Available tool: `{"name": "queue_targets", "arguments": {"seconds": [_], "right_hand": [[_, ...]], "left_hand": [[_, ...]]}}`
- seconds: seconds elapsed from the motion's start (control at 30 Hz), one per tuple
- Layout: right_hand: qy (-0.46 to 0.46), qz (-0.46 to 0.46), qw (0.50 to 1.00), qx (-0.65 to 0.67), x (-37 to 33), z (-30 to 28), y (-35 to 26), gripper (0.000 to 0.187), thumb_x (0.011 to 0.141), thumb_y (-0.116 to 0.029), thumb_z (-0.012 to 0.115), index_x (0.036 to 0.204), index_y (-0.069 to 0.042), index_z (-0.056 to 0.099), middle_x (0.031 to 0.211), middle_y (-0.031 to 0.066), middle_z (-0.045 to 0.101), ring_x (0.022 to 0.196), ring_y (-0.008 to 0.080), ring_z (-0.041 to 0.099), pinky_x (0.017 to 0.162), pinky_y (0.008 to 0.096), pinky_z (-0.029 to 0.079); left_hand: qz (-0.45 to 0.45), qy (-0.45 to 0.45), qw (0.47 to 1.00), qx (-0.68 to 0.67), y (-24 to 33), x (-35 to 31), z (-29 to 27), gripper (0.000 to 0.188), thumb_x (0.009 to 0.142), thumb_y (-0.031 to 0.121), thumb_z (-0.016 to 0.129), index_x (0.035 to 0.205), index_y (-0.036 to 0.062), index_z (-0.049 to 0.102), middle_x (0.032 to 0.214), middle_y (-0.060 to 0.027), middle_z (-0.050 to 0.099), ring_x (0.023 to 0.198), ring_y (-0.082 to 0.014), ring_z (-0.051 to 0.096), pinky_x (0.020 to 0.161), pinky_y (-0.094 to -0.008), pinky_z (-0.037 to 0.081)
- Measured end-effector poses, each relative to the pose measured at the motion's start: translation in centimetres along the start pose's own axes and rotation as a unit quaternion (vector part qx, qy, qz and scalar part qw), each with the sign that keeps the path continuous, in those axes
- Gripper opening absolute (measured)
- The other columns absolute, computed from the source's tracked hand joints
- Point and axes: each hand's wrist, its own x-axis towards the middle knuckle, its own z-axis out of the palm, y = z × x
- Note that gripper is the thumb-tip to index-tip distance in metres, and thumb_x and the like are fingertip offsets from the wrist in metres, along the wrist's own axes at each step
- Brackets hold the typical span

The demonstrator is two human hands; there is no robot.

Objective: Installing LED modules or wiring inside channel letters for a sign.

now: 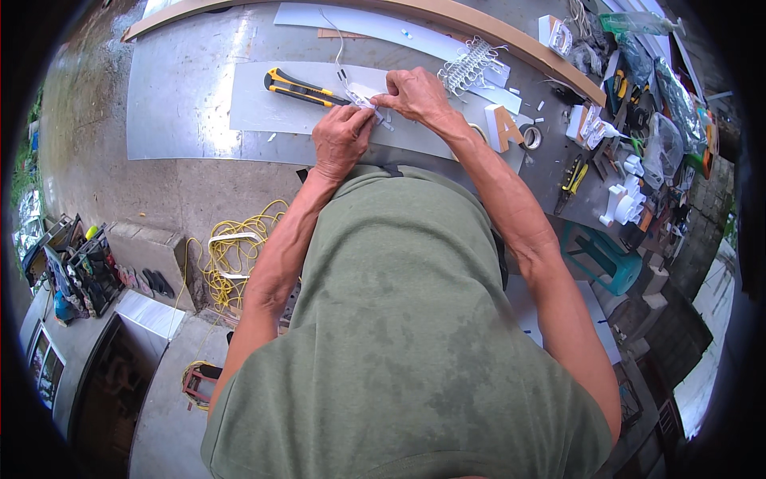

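My left hand (343, 137) and my right hand (413, 93) meet over a pale sheet (263, 96) on the work table. Their fingers are closed on a small white piece (365, 101) between them; its exact kind is too small to make out. A thin white cable (338, 49) runs from beside this piece toward the far side. Just left of the fingers lies a yellow and black utility knife (299, 86). To the right of my right hand rests a tangled bundle of white wire (471, 68).
A white letter-shaped block (501, 128) and a tape roll (532, 136) sit at the right. Beyond them are tools, plastic bags and a yellow-handled tool (572, 180). A long brown strip (511, 41) crosses the far side. Yellow cord (231, 275) lies coiled on the ground, lower left.
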Motion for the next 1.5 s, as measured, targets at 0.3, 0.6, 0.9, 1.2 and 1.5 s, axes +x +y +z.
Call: {"name": "queue_targets", "arguments": {"seconds": [0.3, 0.6, 0.9, 1.2, 1.5], "right_hand": [[0.052, -0.045, 0.997, -0.026, -0.3, 1.1, 0.3, 0.049, 0.083, -0.052, 0.078, 0.089, -0.004, 0.07, 0.076, 0.0223, 0.071, 0.076, 0.0425, 0.072, 0.067, 0.0542, 0.055], [0.034, -0.018, 0.995, 0.089, -3.1, -1.3, 1.4, 0.032, 0.094, -0.033, 0.07, 0.102, -0.002, 0.072, 0.086, 0.0224, 0.073, 0.085, 0.0426, 0.071, 0.076, 0.0504, 0.055], [0.108, -0.047, 0.992, 0.037, -8.2, 1.3, 2.4, 0.029, 0.087, -0.026, 0.077, 0.102, -0.006, 0.064, 0.092, 0.013, 0.066, 0.089, 0.0367, 0.068, 0.077, 0.0471, 0.054], [0.117, -0.016, 0.982, 0.145, -7.7, 0.4, 2.7, 0.011, 0.087, -0.009, 0.07, 0.093, -0.003, 0.064, 0.088, 0.0124, 0.069, 0.077, 0.0311, 0.07, 0.07, 0.0408, 0.056], [0.138, -0.072, 0.954, 0.255, -6.5, -0.6, 2.0, 0.014, 0.086, -0.006, 0.072, 0.099, 0.0, 0.069, 0.087, 0.0066, 0.071, 0.074, 0.0144, 0.068, 0.067, 0.0305, 0.056]], "left_hand": [[0.076, -0.125, 0.976, 0.159, 0.1, 0.7, -0.5, 0.021, 0.088, 0.016, 0.071, 0.108, 0.0123, 0.073, 0.087, -0.0038, 0.067, 0.083, -0.0221, 0.068, 0.069, -0.0397, 0.053], [-0.076, -0.049, 0.994, -0.055, 1.0, -0.2, -2.0, 0.023, 0.089, 0.01, 0.074, 0.111, 0.0043, 0.072, 0.091, -0.0136, 0.075, 0.073, -0.027, 0.073, 0.067, -0.0375, 0.056], [-0.109, -0.064, 0.992, -0.024, 2.2, 1.1, -1.7, 0.036, 0.083, 0.013, 0.081, 0.115, 0.0047, 0.068, 0.086, -0.0111, 0.068, 0.073, -0.0234, 0.068, 0.067, -0.0349, 0.055], [-0.019, -0.087, 0.996, -0.015, 1.9, 2.0, -0.5, 0.044, 0.083, 0.009, 0.077, 0.125, 0.0084, 0.065, 0.11, -0.0109, 0.062, 0.097, -0.0301, 0.065, 0.083, -0.0415, 0.054], [0.034, -0.162, 0.986, 0.018, 1.7, 2.6, -1.0, 0.04, 0.081, 0.005, 0.073, 0.12, 0.015, 0.069, 0.112, -0.0061, 0.063, 0.105, -0.0267, 0.062, 0.084, -0.0401, 0.055]]}}
